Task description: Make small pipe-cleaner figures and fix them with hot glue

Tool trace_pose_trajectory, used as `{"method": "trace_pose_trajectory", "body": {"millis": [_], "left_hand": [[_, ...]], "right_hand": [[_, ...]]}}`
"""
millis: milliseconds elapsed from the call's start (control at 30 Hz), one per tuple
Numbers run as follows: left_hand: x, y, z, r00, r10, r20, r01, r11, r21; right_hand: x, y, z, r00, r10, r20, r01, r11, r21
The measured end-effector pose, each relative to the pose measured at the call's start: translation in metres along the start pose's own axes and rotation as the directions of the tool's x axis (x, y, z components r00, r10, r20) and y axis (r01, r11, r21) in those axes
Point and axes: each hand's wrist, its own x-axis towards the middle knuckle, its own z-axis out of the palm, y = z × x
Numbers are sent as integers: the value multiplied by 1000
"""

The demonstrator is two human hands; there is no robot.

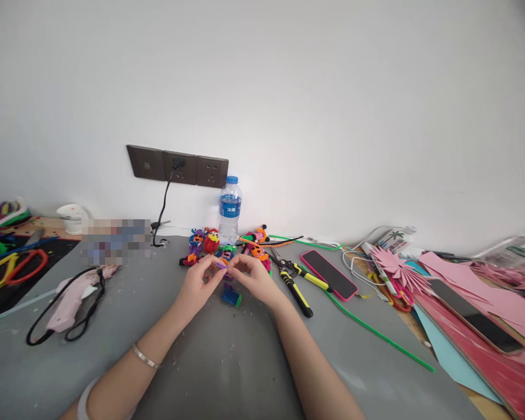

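Observation:
My left hand point(199, 283) and my right hand point(254, 280) meet above the middle of the grey table mat point(227, 361). Fingertips of both are pinched on a small purple piece point(221, 265), which looks like fuzzy pipe cleaner; most of it is hidden by the fingers. Just below the hands lies a short blue roll with a green end point(231, 298). Behind them sit several small colourful fuzzy figures, among them a purple and orange one point(195, 244) and a red and yellow one point(210, 240). A silver bracelet circles the left wrist.
A water bottle point(230, 213) stands by the wall. Yellow-black pliers point(295, 289), a pink-cased phone point(328, 273) and a green pipe cleaner point(376, 331) lie at right. A pink glue gun point(70, 303) with black cord is at left. Pink paper point(468, 286) covers the far right.

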Motion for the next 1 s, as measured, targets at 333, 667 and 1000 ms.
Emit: {"method": "trace_pose_trajectory", "body": {"millis": [333,667,1000], "left_hand": [[-2,1,1,997,-62,37,63,998,-6],[-3,1,3,981,39,189,-50,997,56],[-3,3,1,988,-24,151,27,1000,-16]], "right_hand": [[2,-1,-2,996,56,-65,-43,983,176],[8,12,-9,967,98,-235,13,903,430],[9,13,-10,934,35,-356,115,913,391]]}}
